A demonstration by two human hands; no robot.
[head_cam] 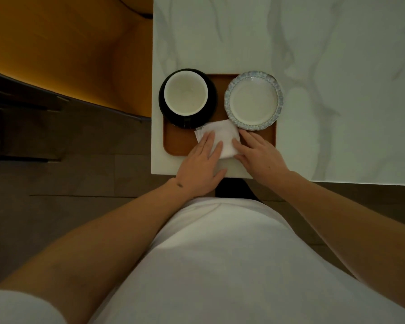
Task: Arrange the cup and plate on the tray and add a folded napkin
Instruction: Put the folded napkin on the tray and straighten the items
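Observation:
A brown tray [175, 143] lies on the near left corner of the marble table. On its far left stands a black cup [186, 95] with a white inside. A white plate [253, 101] with a blue patterned rim rests on the tray's far right, overhanging the edge a little. A folded white napkin [222, 134] lies on the tray's near middle, between cup and plate. My left hand [202, 163] lies flat on the napkin's left part, fingers spread. My right hand [258, 153] presses flat against the napkin's right edge.
The white marble table [325, 66] stretches far to the right and back. An orange chair or bench [68, 54] stands left of the table. Dark floor [68, 171] lies below, and my white shirt fills the lower frame.

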